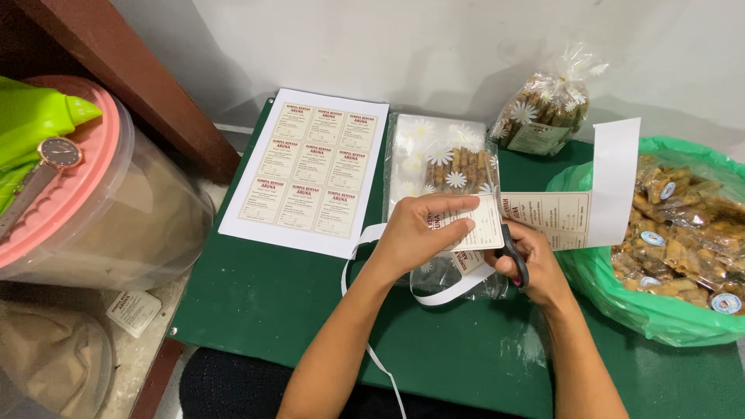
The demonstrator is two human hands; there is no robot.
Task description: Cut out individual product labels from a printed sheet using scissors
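Note:
My left hand (419, 233) pinches a cream printed label (481, 221) at the left end of a sheet of labels (578, 209) held above the green table (279, 295). My right hand (535, 264) grips black-handled scissors (514, 256), whose blades sit under the label sheet between two labels. A thin white paper strip (434, 296) curls down from the cut edge toward me. Beneath my hands lies a clear daisy-printed bag (446, 159) with brown snack sticks inside.
A full white sheet of labels (306, 167) lies at the left of the table. A tied bag of snacks (547, 109) stands at the back. A green plastic bag (667, 310) of small wrapped snacks sits at right. A pink-lidded clear tub (93, 202) with a wristwatch (54, 155) stands left.

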